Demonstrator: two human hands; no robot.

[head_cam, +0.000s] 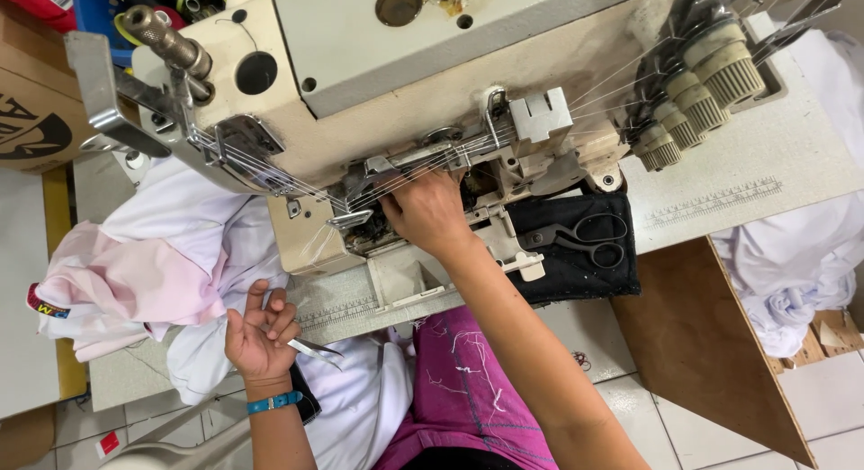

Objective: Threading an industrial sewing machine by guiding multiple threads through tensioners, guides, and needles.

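A cream-coloured industrial sewing machine point(432, 83) fills the upper half of the frame, its body running from the upper left to the upper right, with a row of ribbed tension knobs point(693, 96) at the upper right and thin threads point(270, 168) strung across its front. Below and left of it, a heap of white and pale pink cloth point(153, 272) spreads over the left side of the frame, and more white cloth point(801, 263) hangs at the right edge. A black pad point(576, 272) lies just right of centre on the machine bed, with black-handled scissors point(580, 236) resting on it. The person's pink garment point(468, 389) shows at the bottom centre. The right hand point(427, 213) reaches into the needle area at the centre of the frame, fingers curled among the metal parts; whether they grip anything cannot be told. The left hand point(261, 330), at the lower left with a blue band on its wrist, is loosely closed around small metal thread snips point(315, 349), whose blades point right, just beside the white cloth.
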